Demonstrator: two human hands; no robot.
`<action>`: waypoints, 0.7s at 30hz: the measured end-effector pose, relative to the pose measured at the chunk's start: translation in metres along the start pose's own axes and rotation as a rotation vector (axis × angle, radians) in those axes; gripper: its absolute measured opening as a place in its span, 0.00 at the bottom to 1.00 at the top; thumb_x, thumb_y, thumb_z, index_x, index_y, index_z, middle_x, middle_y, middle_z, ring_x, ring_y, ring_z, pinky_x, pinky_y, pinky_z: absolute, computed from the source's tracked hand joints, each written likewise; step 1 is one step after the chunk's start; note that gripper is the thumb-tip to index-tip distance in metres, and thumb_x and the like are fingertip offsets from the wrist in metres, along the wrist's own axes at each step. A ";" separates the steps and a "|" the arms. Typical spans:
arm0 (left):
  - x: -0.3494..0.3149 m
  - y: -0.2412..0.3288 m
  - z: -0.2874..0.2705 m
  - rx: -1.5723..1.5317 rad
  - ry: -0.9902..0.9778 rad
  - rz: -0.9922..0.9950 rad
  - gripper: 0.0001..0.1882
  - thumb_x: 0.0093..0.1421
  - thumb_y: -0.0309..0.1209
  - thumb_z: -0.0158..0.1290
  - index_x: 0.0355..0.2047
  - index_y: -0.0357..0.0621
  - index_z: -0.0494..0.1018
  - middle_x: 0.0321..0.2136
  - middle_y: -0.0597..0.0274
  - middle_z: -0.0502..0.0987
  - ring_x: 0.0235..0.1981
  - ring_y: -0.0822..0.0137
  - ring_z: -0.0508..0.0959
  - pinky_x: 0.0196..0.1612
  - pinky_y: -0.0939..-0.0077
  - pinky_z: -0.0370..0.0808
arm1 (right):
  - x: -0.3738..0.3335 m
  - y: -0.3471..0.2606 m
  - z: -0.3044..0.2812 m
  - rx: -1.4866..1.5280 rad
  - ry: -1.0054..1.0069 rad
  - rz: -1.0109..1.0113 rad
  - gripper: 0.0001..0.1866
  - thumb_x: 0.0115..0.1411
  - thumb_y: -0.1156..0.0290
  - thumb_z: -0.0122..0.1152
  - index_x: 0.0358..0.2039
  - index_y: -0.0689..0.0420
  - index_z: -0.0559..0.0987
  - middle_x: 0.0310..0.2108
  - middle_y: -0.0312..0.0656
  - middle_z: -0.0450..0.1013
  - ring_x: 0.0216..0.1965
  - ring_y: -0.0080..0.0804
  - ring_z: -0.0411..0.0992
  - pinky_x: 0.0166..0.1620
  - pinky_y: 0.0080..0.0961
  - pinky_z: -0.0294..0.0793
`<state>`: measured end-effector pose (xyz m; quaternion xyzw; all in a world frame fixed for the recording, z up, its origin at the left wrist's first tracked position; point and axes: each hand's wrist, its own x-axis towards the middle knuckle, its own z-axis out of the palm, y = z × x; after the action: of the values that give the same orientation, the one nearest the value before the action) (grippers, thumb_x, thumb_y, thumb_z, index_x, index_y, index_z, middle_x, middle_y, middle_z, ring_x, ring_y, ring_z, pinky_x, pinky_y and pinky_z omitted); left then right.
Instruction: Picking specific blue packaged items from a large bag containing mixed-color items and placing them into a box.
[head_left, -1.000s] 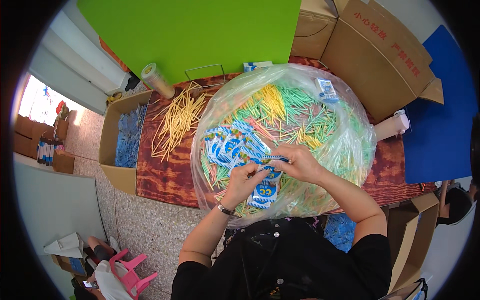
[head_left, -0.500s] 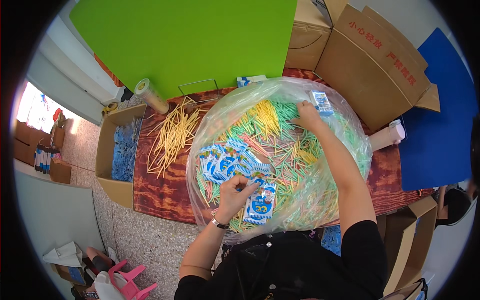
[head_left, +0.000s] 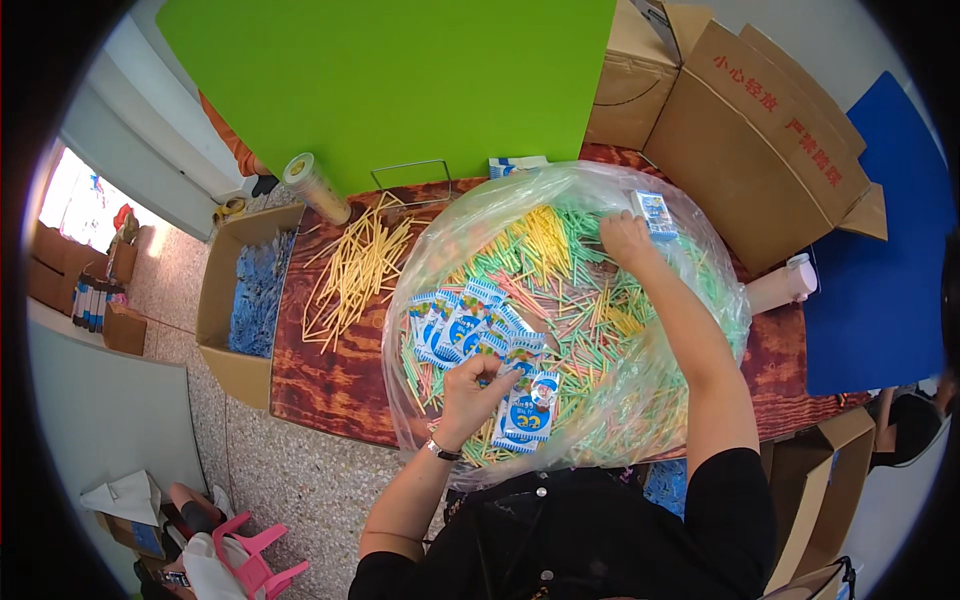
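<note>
A clear plastic bag (head_left: 402,310) lies spread open on the table, full of thin green, yellow and pink sticks (head_left: 545,240). Blue-and-white packets (head_left: 465,325) rest fanned out over the sticks at its left side. My left hand (head_left: 470,400) is over these packets, thumb and forefinger pinched together beside another packet (head_left: 530,412); whatever is between the fingertips cannot be made out. At the bag's far side my right hand (head_left: 626,240) reaches down among green sticks, its fingers curled together and their tips hidden. A small blue-and-white box (head_left: 655,215) sits just right of it.
Loose pale-yellow sticks (head_left: 360,270) and a clear cylinder (head_left: 315,187) lie left of the bag. An open carton (head_left: 240,375) with blue packets stands beyond the table's left edge. Large cardboard boxes (head_left: 750,140) and a pale pink bottle (head_left: 783,285) are at the right. A green panel (head_left: 390,90) rises behind.
The fingers of my right hand have drawn together among the green sticks. My left hand keeps its pinch over the packets. The whole view has shifted slightly.
</note>
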<state>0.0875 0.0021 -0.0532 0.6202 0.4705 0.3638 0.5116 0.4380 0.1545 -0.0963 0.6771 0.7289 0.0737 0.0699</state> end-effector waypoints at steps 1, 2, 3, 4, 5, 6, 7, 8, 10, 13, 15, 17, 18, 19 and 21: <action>0.000 0.001 -0.001 -0.014 -0.003 -0.014 0.09 0.53 0.28 0.65 0.26 0.39 0.75 0.23 0.71 0.76 0.24 0.84 0.71 0.27 0.88 0.68 | -0.003 0.005 -0.003 0.024 0.018 -0.009 0.09 0.58 0.71 0.51 0.36 0.59 0.76 0.37 0.46 0.76 0.43 0.44 0.72 0.45 0.44 0.71; -0.002 0.002 -0.002 -0.029 -0.001 -0.032 0.09 0.53 0.27 0.64 0.26 0.39 0.75 0.23 0.71 0.76 0.24 0.84 0.71 0.27 0.88 0.68 | -0.006 0.005 -0.014 0.022 0.017 -0.016 0.09 0.58 0.71 0.51 0.36 0.59 0.76 0.37 0.46 0.76 0.43 0.44 0.72 0.45 0.44 0.71; -0.003 0.003 -0.002 -0.032 0.000 -0.032 0.09 0.53 0.27 0.64 0.26 0.39 0.75 0.23 0.71 0.76 0.24 0.84 0.71 0.27 0.88 0.68 | -0.009 0.007 -0.027 0.071 -0.058 -0.020 0.08 0.60 0.70 0.51 0.37 0.60 0.75 0.36 0.47 0.76 0.42 0.42 0.73 0.43 0.43 0.72; -0.004 0.004 -0.002 -0.042 -0.003 -0.034 0.08 0.53 0.27 0.64 0.26 0.39 0.75 0.23 0.71 0.76 0.24 0.84 0.71 0.27 0.88 0.68 | -0.011 0.007 -0.035 0.119 -0.134 -0.025 0.08 0.62 0.70 0.51 0.38 0.61 0.74 0.35 0.47 0.77 0.41 0.41 0.74 0.41 0.41 0.74; -0.004 0.006 0.000 -0.054 -0.012 -0.032 0.08 0.54 0.27 0.64 0.26 0.39 0.75 0.23 0.71 0.76 0.24 0.84 0.71 0.27 0.88 0.68 | -0.012 0.013 -0.037 0.114 -0.134 -0.019 0.08 0.62 0.70 0.51 0.38 0.61 0.74 0.35 0.47 0.77 0.41 0.41 0.74 0.41 0.41 0.74; -0.003 0.006 0.002 -0.059 -0.017 -0.028 0.08 0.54 0.27 0.64 0.26 0.39 0.75 0.23 0.71 0.76 0.24 0.84 0.71 0.27 0.88 0.68 | -0.012 0.020 -0.039 0.432 -0.235 0.045 0.10 0.64 0.69 0.50 0.39 0.62 0.73 0.33 0.47 0.77 0.39 0.38 0.75 0.39 0.37 0.75; -0.003 0.006 0.003 -0.079 -0.022 -0.017 0.08 0.53 0.27 0.64 0.26 0.39 0.75 0.23 0.71 0.76 0.24 0.84 0.71 0.27 0.88 0.68 | -0.014 0.026 -0.041 0.751 -0.332 0.110 0.11 0.66 0.68 0.49 0.40 0.63 0.72 0.32 0.47 0.77 0.36 0.34 0.75 0.37 0.34 0.75; -0.003 0.006 0.004 -0.098 -0.022 -0.009 0.08 0.53 0.27 0.64 0.26 0.39 0.75 0.22 0.71 0.76 0.24 0.84 0.71 0.27 0.88 0.68 | -0.016 0.027 -0.044 0.747 -0.333 0.110 0.11 0.66 0.68 0.49 0.40 0.63 0.72 0.32 0.47 0.77 0.36 0.34 0.75 0.37 0.34 0.75; -0.005 0.005 0.003 -0.086 -0.023 -0.003 0.08 0.53 0.27 0.64 0.26 0.39 0.75 0.22 0.71 0.75 0.24 0.84 0.70 0.26 0.88 0.68 | -0.023 0.027 -0.049 1.004 -0.348 0.060 0.12 0.68 0.66 0.46 0.41 0.63 0.70 0.30 0.44 0.76 0.32 0.28 0.74 0.35 0.27 0.75; -0.005 0.006 0.001 -0.075 -0.020 0.012 0.09 0.53 0.27 0.64 0.25 0.38 0.74 0.21 0.72 0.74 0.23 0.84 0.69 0.25 0.88 0.66 | -0.033 0.024 -0.051 1.257 -0.383 0.027 0.13 0.67 0.66 0.47 0.43 0.64 0.70 0.27 0.44 0.75 0.30 0.31 0.74 0.35 0.29 0.74; -0.008 0.006 -0.001 -0.075 -0.005 0.014 0.09 0.52 0.27 0.65 0.24 0.38 0.74 0.21 0.72 0.74 0.23 0.84 0.69 0.25 0.88 0.66 | -0.032 0.019 -0.067 1.002 -0.426 -0.037 0.16 0.66 0.65 0.48 0.47 0.65 0.69 0.30 0.48 0.76 0.33 0.38 0.75 0.36 0.33 0.74; -0.009 0.005 -0.002 -0.041 0.003 0.047 0.10 0.52 0.27 0.65 0.23 0.39 0.73 0.20 0.72 0.73 0.22 0.84 0.68 0.24 0.87 0.65 | -0.025 0.020 -0.069 0.744 -0.455 -0.094 0.20 0.65 0.64 0.49 0.52 0.66 0.67 0.33 0.52 0.77 0.36 0.44 0.76 0.38 0.37 0.74; -0.009 0.006 0.000 -0.044 0.001 0.045 0.10 0.52 0.27 0.65 0.23 0.39 0.73 0.20 0.72 0.73 0.22 0.84 0.68 0.24 0.87 0.65 | -0.020 0.024 -0.063 0.532 -0.517 -0.193 0.22 0.64 0.64 0.50 0.54 0.65 0.65 0.35 0.54 0.76 0.37 0.48 0.76 0.40 0.40 0.73; -0.008 0.007 0.001 -0.063 -0.002 0.044 0.10 0.52 0.27 0.65 0.23 0.39 0.73 0.20 0.72 0.73 0.22 0.84 0.68 0.24 0.87 0.65 | -0.017 0.028 -0.057 0.317 -0.573 -0.289 0.24 0.64 0.64 0.50 0.57 0.64 0.63 0.37 0.56 0.76 0.39 0.52 0.75 0.42 0.43 0.73; -0.009 0.007 -0.001 -0.075 0.014 0.047 0.10 0.52 0.28 0.65 0.23 0.39 0.73 0.20 0.72 0.73 0.22 0.83 0.68 0.25 0.87 0.65 | -0.013 0.020 -0.055 0.225 -0.594 -0.302 0.26 0.63 0.65 0.50 0.59 0.63 0.60 0.36 0.58 0.76 0.38 0.55 0.75 0.42 0.44 0.73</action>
<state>0.0853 -0.0066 -0.0457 0.6087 0.4454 0.3974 0.5226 0.4472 0.1421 -0.0381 0.5569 0.7723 -0.2182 0.2141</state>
